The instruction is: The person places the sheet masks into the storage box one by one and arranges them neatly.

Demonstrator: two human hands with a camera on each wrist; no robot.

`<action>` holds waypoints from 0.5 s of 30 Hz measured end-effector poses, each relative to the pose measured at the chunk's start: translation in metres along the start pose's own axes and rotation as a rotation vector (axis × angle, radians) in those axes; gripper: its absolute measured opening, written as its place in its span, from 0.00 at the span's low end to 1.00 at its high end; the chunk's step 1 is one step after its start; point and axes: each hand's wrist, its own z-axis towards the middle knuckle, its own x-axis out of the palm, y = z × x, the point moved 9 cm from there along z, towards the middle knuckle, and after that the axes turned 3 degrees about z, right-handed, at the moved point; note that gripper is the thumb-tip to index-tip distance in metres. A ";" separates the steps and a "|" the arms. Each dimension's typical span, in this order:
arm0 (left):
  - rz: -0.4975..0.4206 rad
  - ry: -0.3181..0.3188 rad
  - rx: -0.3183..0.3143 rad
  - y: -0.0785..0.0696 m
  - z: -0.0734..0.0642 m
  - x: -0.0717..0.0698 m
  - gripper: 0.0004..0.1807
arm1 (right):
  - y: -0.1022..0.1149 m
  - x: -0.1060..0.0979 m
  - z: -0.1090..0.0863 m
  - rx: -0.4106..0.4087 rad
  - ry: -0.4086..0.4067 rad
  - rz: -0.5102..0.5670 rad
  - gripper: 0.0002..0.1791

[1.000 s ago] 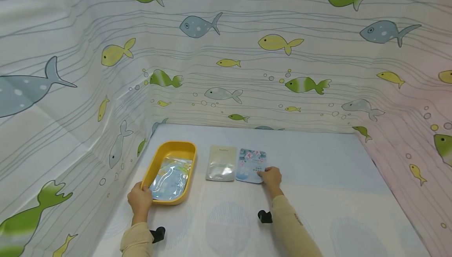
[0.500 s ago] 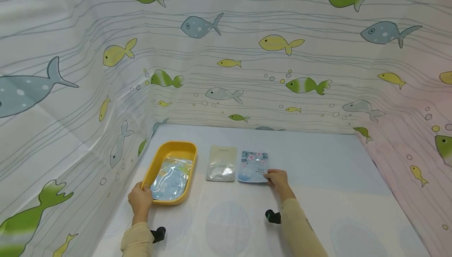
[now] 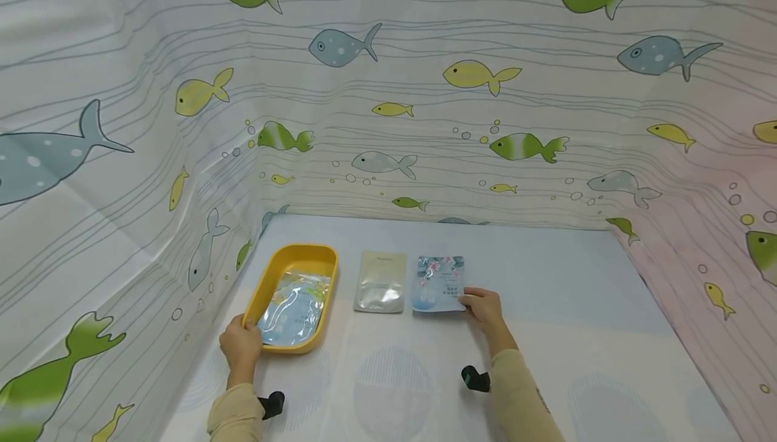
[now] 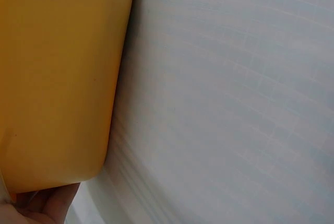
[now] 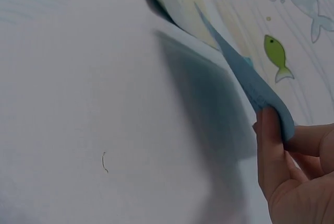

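Observation:
My left hand (image 3: 241,341) grips the near left corner of a yellow tray (image 3: 328,260); in the left wrist view its fingers (image 4: 57,203) curl at the end of the tray wall (image 4: 62,88). Inside the tray lies a shiny blue packet (image 3: 295,310) with yellow flowers. My right hand (image 3: 483,308) pinches the lower right corner of a flat blue floral packet (image 3: 437,285). The right wrist view shows this packet (image 5: 245,80) edge-on between thumb and fingers (image 5: 271,151), raised over its own shadow.
A beige and silver packet (image 3: 381,282) lies flat between the tray and the floral packet. The pale table (image 3: 546,253) meets fish-printed sheeting (image 3: 388,57) at the back and both sides, close to the tray on the left.
My right hand has moved a little to the right with the blue floral packet, widening its gap from the beige packet and lifting it. The left hand and tray have stayed put.

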 end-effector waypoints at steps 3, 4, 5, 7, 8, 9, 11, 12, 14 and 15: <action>0.003 0.001 -0.003 0.001 0.000 0.000 0.17 | 0.002 0.000 -0.001 -0.002 0.010 0.008 0.21; 0.004 0.001 -0.004 0.001 0.000 0.000 0.17 | 0.003 0.001 -0.002 -0.003 0.016 0.013 0.21; 0.004 0.001 -0.003 0.000 -0.001 0.000 0.17 | 0.004 0.002 -0.002 -0.005 0.020 0.012 0.21; 0.006 0.003 0.000 -0.001 -0.001 0.000 0.17 | 0.006 0.003 -0.004 -0.009 0.028 0.019 0.21; 0.007 0.003 -0.001 0.000 0.000 0.000 0.17 | 0.007 0.004 -0.005 -0.012 0.033 0.024 0.21; 0.006 0.003 -0.002 0.000 0.000 -0.001 0.17 | 0.009 0.005 -0.006 -0.015 0.035 0.032 0.21; 0.007 0.002 0.000 -0.001 0.000 0.000 0.17 | 0.011 0.007 -0.007 -0.020 0.040 0.047 0.21; 0.007 0.003 -0.002 0.000 0.000 0.000 0.17 | 0.012 0.008 -0.008 -0.021 0.041 0.057 0.21; 0.006 0.010 -0.011 0.000 0.001 0.001 0.17 | 0.014 0.010 -0.010 -0.024 0.046 0.073 0.21; 0.006 0.013 -0.012 0.000 0.001 0.002 0.17 | 0.015 0.011 -0.010 -0.027 0.050 0.083 0.21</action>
